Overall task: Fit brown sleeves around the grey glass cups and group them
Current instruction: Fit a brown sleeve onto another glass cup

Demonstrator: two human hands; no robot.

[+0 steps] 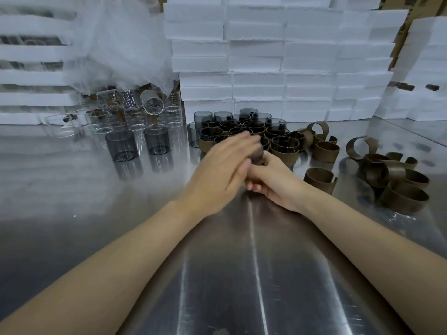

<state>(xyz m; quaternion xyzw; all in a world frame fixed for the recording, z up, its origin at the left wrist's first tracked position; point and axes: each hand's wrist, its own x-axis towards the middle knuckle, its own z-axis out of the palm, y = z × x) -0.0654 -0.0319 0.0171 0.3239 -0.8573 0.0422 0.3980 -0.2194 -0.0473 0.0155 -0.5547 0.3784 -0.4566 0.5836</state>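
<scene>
Both hands meet just in front of the packed cluster of sleeved grey glass cups (246, 131), close enough, it seems, to add a finished one without a reach. The right hand (273, 182) curls its fingers round a dark rounded piece (257, 155), probably a cup taking its sleeve, though it is mostly hidden. The blurred left hand (225, 165) lays straight fingers across it, apparently pressing the wrap on. Two bare grey glass cups (121, 146) wait left of the cluster and loose curled brown sleeves (326, 151) lie right of it, likely stock kept within reach.
</scene>
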